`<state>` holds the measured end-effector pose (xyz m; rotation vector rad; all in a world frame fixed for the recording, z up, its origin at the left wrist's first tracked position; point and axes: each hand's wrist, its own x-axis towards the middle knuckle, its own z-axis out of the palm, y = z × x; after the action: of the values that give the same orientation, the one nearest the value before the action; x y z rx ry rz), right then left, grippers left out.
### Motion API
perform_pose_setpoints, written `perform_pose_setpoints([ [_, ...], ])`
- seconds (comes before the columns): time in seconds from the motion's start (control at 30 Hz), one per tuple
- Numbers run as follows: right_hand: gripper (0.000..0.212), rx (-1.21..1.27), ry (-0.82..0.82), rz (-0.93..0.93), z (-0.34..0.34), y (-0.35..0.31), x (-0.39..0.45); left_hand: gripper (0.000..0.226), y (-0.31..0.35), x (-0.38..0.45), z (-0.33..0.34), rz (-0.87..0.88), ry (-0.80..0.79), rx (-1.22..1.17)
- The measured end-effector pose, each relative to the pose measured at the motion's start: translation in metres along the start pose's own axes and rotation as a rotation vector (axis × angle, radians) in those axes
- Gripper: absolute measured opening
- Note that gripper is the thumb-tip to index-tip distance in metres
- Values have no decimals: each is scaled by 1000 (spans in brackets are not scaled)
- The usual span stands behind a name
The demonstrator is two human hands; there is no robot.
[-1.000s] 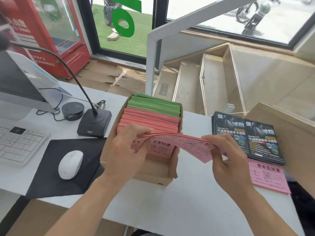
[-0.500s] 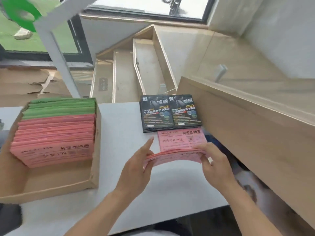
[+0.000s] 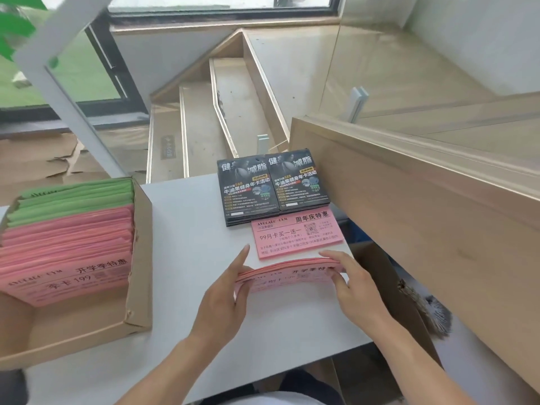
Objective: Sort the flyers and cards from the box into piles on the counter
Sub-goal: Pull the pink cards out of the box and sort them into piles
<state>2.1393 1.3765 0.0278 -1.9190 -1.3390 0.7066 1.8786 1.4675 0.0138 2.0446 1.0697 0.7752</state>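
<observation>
White counter (image 3: 187, 229) runs under both hands at its near edge. Left hand (image 3: 225, 299) and right hand (image 3: 355, 290) hold a bowed bundle of pink cards (image 3: 287, 274) between them — left fingers flat against its left end, right fingers curled over its right end, the bundle just above or on the counter, I cannot tell which. Just beyond lies a flat pink pile (image 3: 296, 233) with a different headline, and touching its far edge, two side-by-side stacks of black flyers (image 3: 273, 185). To the left, the cardboard box (image 3: 140, 258) is well stocked with upright pink and green cards — so sorting looks early, with most still to come out.
</observation>
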Motion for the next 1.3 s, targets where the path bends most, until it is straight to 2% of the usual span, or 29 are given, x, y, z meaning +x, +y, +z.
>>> perform_pose_setpoints([
  [0.13, 50, -7, 7, -24, -2, 2, 4, 63, 1, 1, 0, 6, 18, -7],
  [0.3, 55, 10, -58, 29, -2, 7, 12, 58, -9, 1, 8, -38, 46, -47],
  [0.4, 67, 77, -19, 79, -2, 1, 21, 51, -7, 10, 12, -172, 67, -104],
  [0.5, 65, 178, 69, 125, -8, -5, 40, 47, -1, 35, 15, -323, 64, -204],
  [0.63, 58, 162, 169, 150, -13, -8, 76, 66, 10, 79, 20, -371, 102, -154],
  [0.77, 55, -59, 176, 127, -6, 1, 106, 86, 0, 105, 32, -494, 81, -120],
  [0.9, 59, -249, 100, 186, 6, 12, 113, 107, -16, 94, 38, -572, -52, -71],
  [1.0, 60, -353, 81, 137, 6, 16, 105, 118, -20, 75, 41, -572, -100, -33],
  [1.07, 61, -385, -23, 143, 4, 18, 98, 125, -20, 67, 44, -543, -138, 32],
  [1.17, 62, -402, -210, 182, 4, 21, 97, 116, -23, 70, 50, -457, -148, 153],
  [1.3, 62, -402, -251, 184, 3, 12, 111, 101, -22, 81, 53, -383, -151, 260],
])
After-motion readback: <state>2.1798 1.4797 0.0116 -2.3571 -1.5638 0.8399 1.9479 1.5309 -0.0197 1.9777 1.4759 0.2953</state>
